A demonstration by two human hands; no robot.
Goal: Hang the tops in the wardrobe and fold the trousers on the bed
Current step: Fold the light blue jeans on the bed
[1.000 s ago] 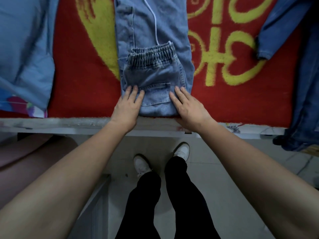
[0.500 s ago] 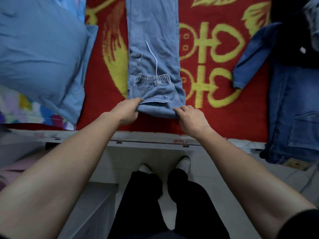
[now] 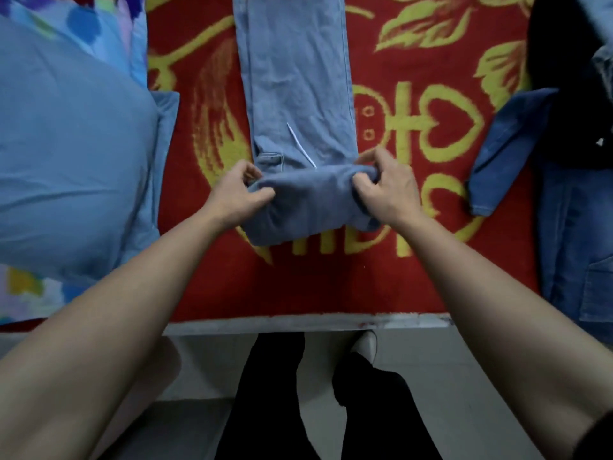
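The left hand and the right hand are each closed in a pinch on one end of the folded bundle of the light-blue trousers, thumbs on the near side and fingers curled over the far edge. A second ago both palms lay flat, pressing that bundle near the bed's edge; half a second ago the fingers had begun to take its sides. Now the bundle is lifted and turned over away from the person, up the legs that stretch toward the top centre of the frame, so the elastic waistband no longer shows and only a short piece of the white drawstring peeks out above the roll. This looks like one more fold being laid, with most of the leg length left to take in. The trousers lie on the red bedspread; a darker denim garment waits at the right edge and a blue pillow fills the left.
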